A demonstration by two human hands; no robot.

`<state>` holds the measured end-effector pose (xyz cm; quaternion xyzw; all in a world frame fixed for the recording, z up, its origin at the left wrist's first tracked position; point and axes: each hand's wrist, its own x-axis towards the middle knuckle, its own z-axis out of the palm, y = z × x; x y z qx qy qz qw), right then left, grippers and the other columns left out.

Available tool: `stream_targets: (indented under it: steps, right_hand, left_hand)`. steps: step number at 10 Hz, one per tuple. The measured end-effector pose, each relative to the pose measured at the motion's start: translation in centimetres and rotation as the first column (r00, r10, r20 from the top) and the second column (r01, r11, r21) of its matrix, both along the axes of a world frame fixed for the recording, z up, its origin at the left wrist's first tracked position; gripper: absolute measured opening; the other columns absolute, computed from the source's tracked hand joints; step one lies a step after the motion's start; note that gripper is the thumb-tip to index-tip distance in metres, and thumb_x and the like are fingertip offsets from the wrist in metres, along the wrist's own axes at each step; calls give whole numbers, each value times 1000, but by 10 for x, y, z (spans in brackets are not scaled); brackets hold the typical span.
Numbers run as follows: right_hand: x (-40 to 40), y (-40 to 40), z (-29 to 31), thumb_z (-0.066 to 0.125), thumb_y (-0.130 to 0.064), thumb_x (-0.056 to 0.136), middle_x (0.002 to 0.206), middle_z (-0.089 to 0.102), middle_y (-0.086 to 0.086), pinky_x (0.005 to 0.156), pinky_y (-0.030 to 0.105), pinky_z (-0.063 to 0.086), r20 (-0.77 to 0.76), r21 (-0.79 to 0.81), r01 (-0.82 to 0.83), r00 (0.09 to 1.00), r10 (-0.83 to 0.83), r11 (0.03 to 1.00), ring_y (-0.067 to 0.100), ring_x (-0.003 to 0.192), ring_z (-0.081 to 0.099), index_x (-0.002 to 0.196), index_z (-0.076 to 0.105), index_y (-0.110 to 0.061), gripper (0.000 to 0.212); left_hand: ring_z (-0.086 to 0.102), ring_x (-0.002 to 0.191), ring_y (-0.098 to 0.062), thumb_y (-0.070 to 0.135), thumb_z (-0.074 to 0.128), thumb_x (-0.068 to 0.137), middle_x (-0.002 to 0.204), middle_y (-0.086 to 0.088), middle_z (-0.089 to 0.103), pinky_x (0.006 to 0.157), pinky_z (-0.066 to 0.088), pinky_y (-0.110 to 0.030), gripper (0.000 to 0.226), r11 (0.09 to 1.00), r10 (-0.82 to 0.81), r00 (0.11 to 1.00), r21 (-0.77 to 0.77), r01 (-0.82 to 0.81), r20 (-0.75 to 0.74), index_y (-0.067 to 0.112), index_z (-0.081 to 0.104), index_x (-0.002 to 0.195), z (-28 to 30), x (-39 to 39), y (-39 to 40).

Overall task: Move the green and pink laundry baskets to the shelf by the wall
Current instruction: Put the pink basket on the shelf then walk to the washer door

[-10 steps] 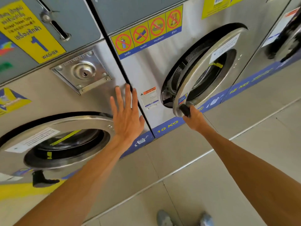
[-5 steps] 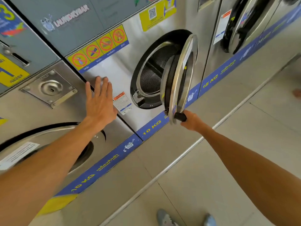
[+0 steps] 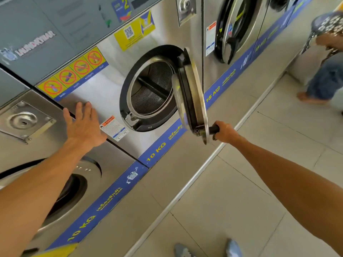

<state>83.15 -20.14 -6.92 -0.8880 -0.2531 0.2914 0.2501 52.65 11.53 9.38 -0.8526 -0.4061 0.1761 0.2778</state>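
Right hand (image 3: 225, 132) clenched on round steel washer door's (image 3: 194, 101) black handle (image 3: 213, 129), left hand (image 3: 84, 125) flat open; baskets unseen, handling unknowable.

1. A row of stainless-steel washing machines (image 3: 104, 97) fills the wall, their grey upper panels (image 3: 55, 25) carrying yellow and blue stickers.
2. Just left of the grip, a round door (image 3: 193, 97) stands swung outward, showing a perforated steel drum (image 3: 152, 89).
3. Below the grip, a blue strip (image 3: 157, 149) printed "10 KG" and "15 KG" runs along the machine bases.
4. Pale floor tiles (image 3: 241, 201) spread to the right under bright, even light.
5. Far right, another person (image 3: 326, 52) stands near the machines.
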Motion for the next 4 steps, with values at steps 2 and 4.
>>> stream_targets:
  steps: [2,4]
  right_hand:
    - [18,-14,7,69,5,80,113,68,22,82,36,51,2,-36,-34,999,34,999,36,105,63,117,63,-2,38]
    - [15,-19,13,65,-3,85,117,67,21,87,42,54,26,-105,-115,993,119,988,38,107,63,127,55,-6,43]
  left_hand:
    - [-1,155,-33,69,60,82,168,-10,0,119,7,-62,110,1000,22,1000,-22,-22,3,9,8,159,6,7,-7]
    - [3,154,-36,73,58,81,168,-9,5,118,9,-64,108,995,52,998,-90,-49,39,12,12,159,18,11,-12]
